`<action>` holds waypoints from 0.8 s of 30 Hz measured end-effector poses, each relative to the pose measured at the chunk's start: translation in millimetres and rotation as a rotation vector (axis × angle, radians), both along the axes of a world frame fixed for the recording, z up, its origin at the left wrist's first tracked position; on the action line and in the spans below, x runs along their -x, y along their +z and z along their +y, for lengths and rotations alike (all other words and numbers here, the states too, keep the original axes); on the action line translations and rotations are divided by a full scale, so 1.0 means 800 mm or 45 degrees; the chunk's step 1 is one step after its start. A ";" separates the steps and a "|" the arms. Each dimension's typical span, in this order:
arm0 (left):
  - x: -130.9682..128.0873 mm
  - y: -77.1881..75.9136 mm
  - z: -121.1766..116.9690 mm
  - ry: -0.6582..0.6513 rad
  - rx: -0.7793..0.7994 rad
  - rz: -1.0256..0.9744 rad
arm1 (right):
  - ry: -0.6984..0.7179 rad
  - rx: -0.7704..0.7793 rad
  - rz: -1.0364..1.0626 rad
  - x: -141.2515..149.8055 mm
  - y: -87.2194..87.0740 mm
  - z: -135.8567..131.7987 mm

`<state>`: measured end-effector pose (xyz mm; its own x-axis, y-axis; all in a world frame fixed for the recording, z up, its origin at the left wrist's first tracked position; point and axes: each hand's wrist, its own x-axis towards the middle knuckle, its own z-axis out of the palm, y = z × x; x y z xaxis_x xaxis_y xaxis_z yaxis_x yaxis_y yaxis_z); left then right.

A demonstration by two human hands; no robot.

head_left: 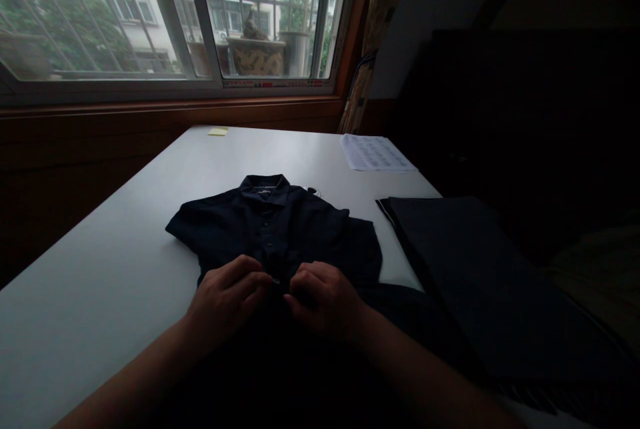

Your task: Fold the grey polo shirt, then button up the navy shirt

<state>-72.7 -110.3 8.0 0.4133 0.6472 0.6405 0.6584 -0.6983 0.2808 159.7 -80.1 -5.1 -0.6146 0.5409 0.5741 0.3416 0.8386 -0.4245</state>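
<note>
Where the front of the dark navy collared shirt [320, 232] runs down towards the near side of the white table [115, 249], I see both hands working close together. The shirt lies face up, its collar [264, 182] towards the far side and its sleeves out to left and right. The left hand [233, 292] has its fingers bent together beside a small round button [276, 281]; the right hand [325, 295] is curled just across from it, index finger and thumb turned inwards. It is too dark under both sets of fingertips for me to tell whether either one pinches the cloth.

For this close work at the button strip, I judge that small fingertip motions serve best. I would steady the cloth right beside the button with one hand and work its edge with the other, keeping the two layers flat and level so the strip does not twist. Pulling hard could ruck up the chest or strain the button's thread, and dark cloth in this shade calls for feel as much as sight.

A large piece of folded dark cloth [475, 269] lies to the right, printed white paper [377, 152] at the far right, and a pale yellow paper slip [218, 131] by the far edge.
</note>
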 end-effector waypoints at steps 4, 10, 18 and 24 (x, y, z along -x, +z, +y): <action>0.000 0.001 0.001 0.011 -0.017 0.010 | 0.001 0.003 -0.004 0.000 0.000 0.001; 0.001 0.001 0.000 0.021 -0.003 -0.005 | -0.006 0.012 0.001 0.000 0.002 0.000; 0.001 -0.001 0.001 0.021 0.027 -0.010 | 0.005 0.022 -0.006 0.000 0.001 0.000; 0.003 -0.002 0.001 0.022 0.038 -0.015 | 0.016 0.014 -0.006 -0.001 0.002 0.000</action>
